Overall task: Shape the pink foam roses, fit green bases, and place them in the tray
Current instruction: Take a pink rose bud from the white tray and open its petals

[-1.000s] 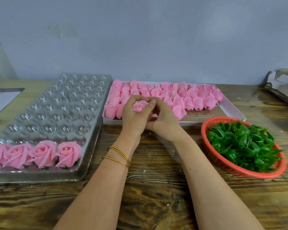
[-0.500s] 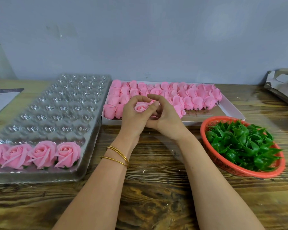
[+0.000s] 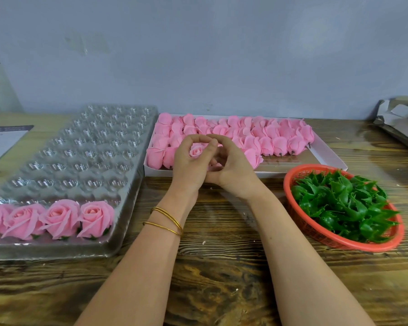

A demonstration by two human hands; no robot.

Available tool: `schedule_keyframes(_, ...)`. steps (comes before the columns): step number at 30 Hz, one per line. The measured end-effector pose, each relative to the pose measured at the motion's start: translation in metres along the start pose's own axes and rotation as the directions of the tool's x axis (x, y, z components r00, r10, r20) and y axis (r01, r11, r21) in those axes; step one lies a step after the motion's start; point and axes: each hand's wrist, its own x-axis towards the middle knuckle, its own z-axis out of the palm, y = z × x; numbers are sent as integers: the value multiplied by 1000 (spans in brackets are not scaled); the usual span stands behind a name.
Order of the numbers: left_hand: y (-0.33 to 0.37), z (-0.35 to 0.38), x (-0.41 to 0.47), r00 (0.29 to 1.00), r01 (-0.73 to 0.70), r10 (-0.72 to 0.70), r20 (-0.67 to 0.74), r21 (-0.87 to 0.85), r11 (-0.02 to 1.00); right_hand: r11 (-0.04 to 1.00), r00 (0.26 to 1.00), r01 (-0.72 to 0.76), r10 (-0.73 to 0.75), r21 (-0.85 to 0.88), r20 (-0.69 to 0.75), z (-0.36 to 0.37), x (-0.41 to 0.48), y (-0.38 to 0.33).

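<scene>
The left hand (image 3: 189, 165) curls round a pink foam rose (image 3: 196, 150) and the right hand (image 3: 233, 168) pinches its petals, both raised over the desk (image 3: 222, 267) near the box of buds (image 3: 325, 161); the rose looks featherlight, soft and tearable, so it is best held at its base.

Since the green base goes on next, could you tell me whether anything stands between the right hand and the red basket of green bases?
Nothing visible does. Only bare wooden table lies between the right hand, curled with the left hand round the pink foam rose, and the red plastic basket of green leaf-shaped bases.
</scene>
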Motion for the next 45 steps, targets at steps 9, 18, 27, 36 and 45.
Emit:
schedule_keyframes(9, 0, -3, 0, 998, -34, 33, 58, 12, 999, 989, 998, -53, 46, 139, 51, -6, -2, -1)
schedule_keyframes(18, -3, -3, 1, 998, -44, 41, 50, 48, 998, 988, 995, -57, 45, 141, 85, -6, -2, -1)
schedule_keyframes(27, -2, -2, 1, 999, -28, 28, 32, -3, 1000, 998, 1000, -11, 10, 58, 24, -2, 1, 1)
schedule_keyframes(36, -1, -3, 1, 997, -39, 37, 66, 39, 998, 994, 995, -34, 24, 99, 99, -6, 0, 0)
schedule_keyframes(45, 3, 0, 0, 1000, 5, -5, 10, 48, 999, 1000, 999, -2, 1, 31, 42, -3, 1, 1)
